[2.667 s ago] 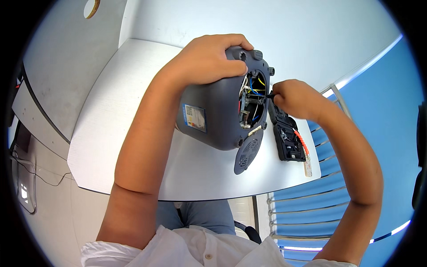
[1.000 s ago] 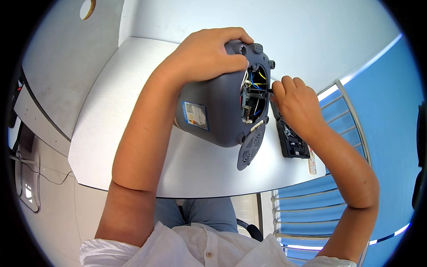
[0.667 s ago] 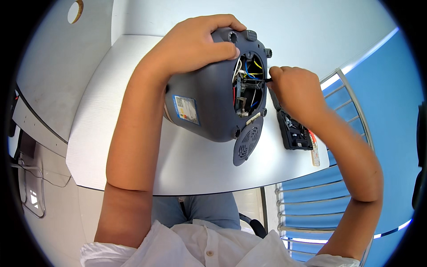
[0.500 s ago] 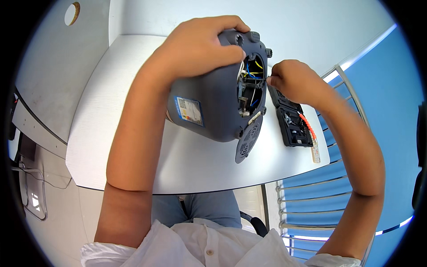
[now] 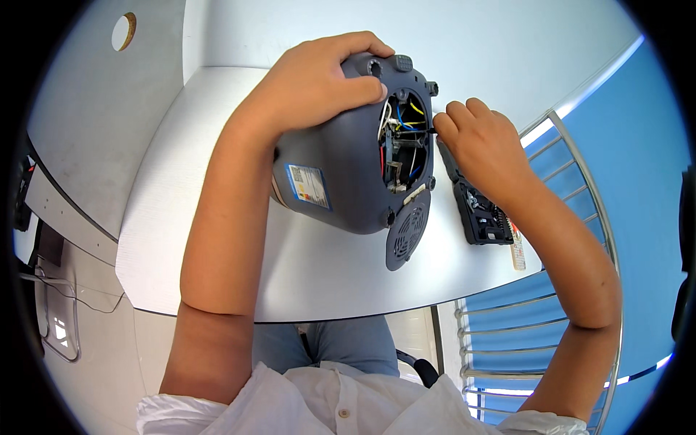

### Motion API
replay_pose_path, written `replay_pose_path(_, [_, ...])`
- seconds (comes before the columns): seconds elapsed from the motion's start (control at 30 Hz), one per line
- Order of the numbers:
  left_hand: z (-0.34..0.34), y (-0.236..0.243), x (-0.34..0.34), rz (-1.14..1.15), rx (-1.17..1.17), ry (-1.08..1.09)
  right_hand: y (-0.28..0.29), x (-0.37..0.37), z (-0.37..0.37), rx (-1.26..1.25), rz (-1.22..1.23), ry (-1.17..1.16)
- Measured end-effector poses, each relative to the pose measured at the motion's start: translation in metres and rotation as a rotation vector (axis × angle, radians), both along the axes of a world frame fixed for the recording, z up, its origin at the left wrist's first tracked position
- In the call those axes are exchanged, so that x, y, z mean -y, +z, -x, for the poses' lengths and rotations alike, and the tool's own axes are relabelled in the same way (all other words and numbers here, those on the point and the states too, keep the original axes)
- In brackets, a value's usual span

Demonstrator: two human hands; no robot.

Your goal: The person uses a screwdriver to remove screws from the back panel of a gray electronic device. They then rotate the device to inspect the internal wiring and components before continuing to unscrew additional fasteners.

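A dark grey rounded electrical appliance point(image 5: 341, 181) lies on its side on the white table point(image 5: 304, 286), its footed base turned to the right. My left hand point(image 5: 312, 83) grips its top edge, fingers over the far side and thumb near the base opening. Blue, yellow and white wires point(image 5: 409, 119) and metal parts show inside that opening. A slotted round cover point(image 5: 408, 233) hangs off the base's lower edge. My right hand point(image 5: 482, 145) is closed on a thin screwdriver point(image 5: 420, 131), whose shaft reaches into the opening; its handle is mostly hidden by the fingers.
An open black tool case point(image 5: 484, 217) with small bits lies right of the appliance, partly behind my right forearm. A small clear strip point(image 5: 518, 254) lies beside it. Metal railings point(image 5: 515, 315) run along the table's right side; a grey panel point(image 5: 109, 94) stands at left.
The appliance has tipped slightly, so its opening faces me more. My right hand has drawn a little away from the base and turned, and its forearm now covers more of the tool case.
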State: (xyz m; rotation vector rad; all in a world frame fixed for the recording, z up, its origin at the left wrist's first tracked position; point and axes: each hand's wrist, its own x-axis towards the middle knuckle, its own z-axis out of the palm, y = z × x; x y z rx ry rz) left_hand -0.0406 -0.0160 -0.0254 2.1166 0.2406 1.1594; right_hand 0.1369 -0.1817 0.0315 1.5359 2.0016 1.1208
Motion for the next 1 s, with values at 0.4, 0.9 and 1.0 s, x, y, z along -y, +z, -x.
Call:
replay_pose_path(0.4, [-0.002,0.001,0.006,-0.021,-0.010,0.030,0.021,-0.025,0.010,-0.543,0.196,-0.587])
replay_pose_path(0.9, [0.001,-0.008,-0.018,0.024,0.090,0.042,0.003,-0.018,0.013,0.036,0.002,-0.025])
replay_pose_path(1.0, [0.007,-0.001,-0.015,0.091,0.010,-0.002,-0.001,-0.020,0.010,-0.044,0.000,-0.012])
